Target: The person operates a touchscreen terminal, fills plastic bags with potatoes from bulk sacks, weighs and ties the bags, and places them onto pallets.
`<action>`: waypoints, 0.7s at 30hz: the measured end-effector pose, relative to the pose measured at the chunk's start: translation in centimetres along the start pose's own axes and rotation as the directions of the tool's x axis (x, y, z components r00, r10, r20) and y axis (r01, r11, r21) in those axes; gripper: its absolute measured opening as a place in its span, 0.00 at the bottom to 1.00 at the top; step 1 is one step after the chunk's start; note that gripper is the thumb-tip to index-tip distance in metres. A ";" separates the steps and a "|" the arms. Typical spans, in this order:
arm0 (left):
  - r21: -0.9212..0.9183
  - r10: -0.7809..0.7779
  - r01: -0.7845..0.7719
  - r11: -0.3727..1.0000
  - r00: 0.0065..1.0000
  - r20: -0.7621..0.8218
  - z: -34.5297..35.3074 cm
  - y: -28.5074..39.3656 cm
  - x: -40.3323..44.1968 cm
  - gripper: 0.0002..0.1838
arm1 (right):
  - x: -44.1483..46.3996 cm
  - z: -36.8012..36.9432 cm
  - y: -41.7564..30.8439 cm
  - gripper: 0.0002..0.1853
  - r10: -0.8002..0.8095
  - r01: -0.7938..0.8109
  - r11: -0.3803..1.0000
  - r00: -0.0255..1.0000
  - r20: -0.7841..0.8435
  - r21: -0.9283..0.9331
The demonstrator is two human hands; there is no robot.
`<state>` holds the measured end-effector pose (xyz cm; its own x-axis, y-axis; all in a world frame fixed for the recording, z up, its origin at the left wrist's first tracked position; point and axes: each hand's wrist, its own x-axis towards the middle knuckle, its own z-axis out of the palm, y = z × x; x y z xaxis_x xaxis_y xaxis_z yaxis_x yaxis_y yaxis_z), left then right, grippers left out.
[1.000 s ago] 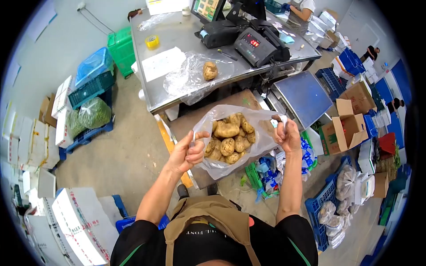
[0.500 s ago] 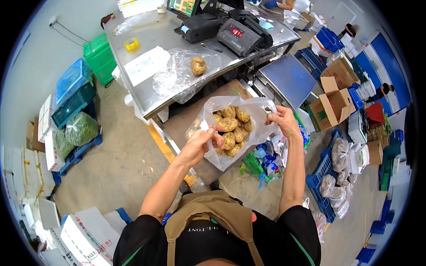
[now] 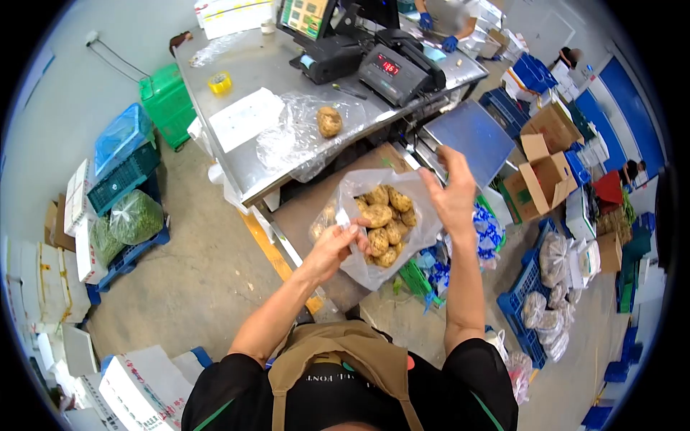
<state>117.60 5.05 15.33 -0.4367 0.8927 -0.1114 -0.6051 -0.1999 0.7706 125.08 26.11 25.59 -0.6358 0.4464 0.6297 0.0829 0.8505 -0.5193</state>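
Note:
A clear plastic bag with several potatoes in it rests, mouth facing up, over a brown surface below the steel table. My left hand is closed, pinching the near left rim of the bag between thumb and fingers. Just above the bag's right edge is my right hand, thumb and fingers spread, with nothing visible in it. One loose potato lies on crumpled clear plastic on the table.
On the steel table are a scale display, yellow tape and white paper. A blue-topped platform stands right. Crates, open cartons and a blue pallet surround me. Someone in blue gloves works beyond the table.
My right hand has let go of the bag's right rim, risen a little and spread its fingers. My left hand still grips the bag. The scale's display reading has changed.

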 end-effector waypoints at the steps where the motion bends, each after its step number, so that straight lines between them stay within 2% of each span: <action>1: -0.029 -0.001 0.000 1.000 1.000 -0.008 -0.1 -0.2 -0.1 0.25 | 1.1 1.9 -0.8 0.23 -0.041 0.040 0.996 0.999 0.023 0.075; 2: -0.058 0.014 -0.016 0.998 1.000 -0.024 -0.2 -0.4 -0.3 0.25 | 2.4 4.2 -1.2 0.24 -0.086 0.078 0.986 0.995 0.044 0.150; 4: -0.112 0.042 -0.049 0.992 0.997 -0.066 -0.6 -0.7 -0.7 0.24 | 5.1 11.1 0.4 0.27 -0.109 0.087 0.981 0.986 0.123 0.172; 6: -0.188 0.040 -0.063 0.980 0.991 -0.127 -1.0 -1.0 -1.3 0.23 | 7.2 20.6 4.5 0.33 -0.147 0.141 0.989 0.980 0.131 0.052; 8: -0.217 0.020 -0.066 0.974 0.978 -0.208 -1.0 -0.8 -1.9 0.22 | 8.7 27.8 7.1 0.37 0.092 -0.115 0.991 0.949 0.302 0.061; 10: -0.211 0.031 -0.087 0.974 0.967 -0.253 -1.4 -1.2 -2.4 0.21 | 11.0 30.8 7.5 0.40 0.176 -0.257 0.965 0.792 0.584 0.058; 11: -0.251 0.023 -0.090 0.964 0.966 -0.257 -1.3 -1.2 -2.8 0.21 | 11.0 37.6 13.0 0.40 0.111 -0.131 0.991 0.807 0.580 -0.007; 13: -0.291 0.016 -0.099 0.952 0.961 -0.276 -1.4 -0.4 -3.1 0.20 | 10.2 39.9 12.6 0.36 0.268 -0.206 0.955 0.911 0.315 -0.215; 14: -0.298 0.013 -0.105 0.949 0.955 -0.296 -1.5 -0.3 -3.3 0.20 | 8.6 40.6 12.6 0.34 0.339 -0.274 0.909 0.924 0.175 -0.315; 15: -0.317 -0.006 -0.100 0.943 0.948 -0.318 -1.4 -0.6 -3.9 0.20 | 9.0 40.1 12.1 0.41 0.414 -0.323 0.882 0.880 0.233 -0.344; 17: -0.256 -0.024 -0.079 0.963 0.928 -0.373 -1.7 -0.3 -3.8 0.20 | 10.2 40.2 13.8 0.44 0.443 -0.447 0.890 0.803 0.399 -0.091; 18: -0.246 -0.058 -0.048 0.968 0.912 -0.406 -1.7 -0.2 -3.9 0.20 | 10.2 38.7 13.5 0.43 0.448 -0.509 0.859 0.800 0.399 0.055; 19: -0.246 -0.053 -0.061 0.967 0.900 -0.432 -1.5 -0.2 -3.8 0.20 | 10.2 36.8 12.5 0.37 0.412 -0.495 0.853 0.835 0.365 0.169; 20: -0.229 -0.026 -0.088 0.969 0.892 -0.452 -1.6 0.3 -3.2 0.21 | 10.0 33.6 10.6 0.33 0.338 -0.588 0.560 0.805 0.488 0.583; 21: -0.238 -0.004 -0.129 0.963 0.873 -0.488 -1.6 0.6 -2.8 0.22 | 10.1 30.4 10.0 0.32 0.148 -0.641 0.292 0.764 0.628 0.710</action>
<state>117.43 1.79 15.09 -0.7038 0.5828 -0.4062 -0.6846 -0.4038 0.6069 96.18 30.64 9.23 -0.9553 0.2927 0.0411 -0.1134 -0.2347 -0.9654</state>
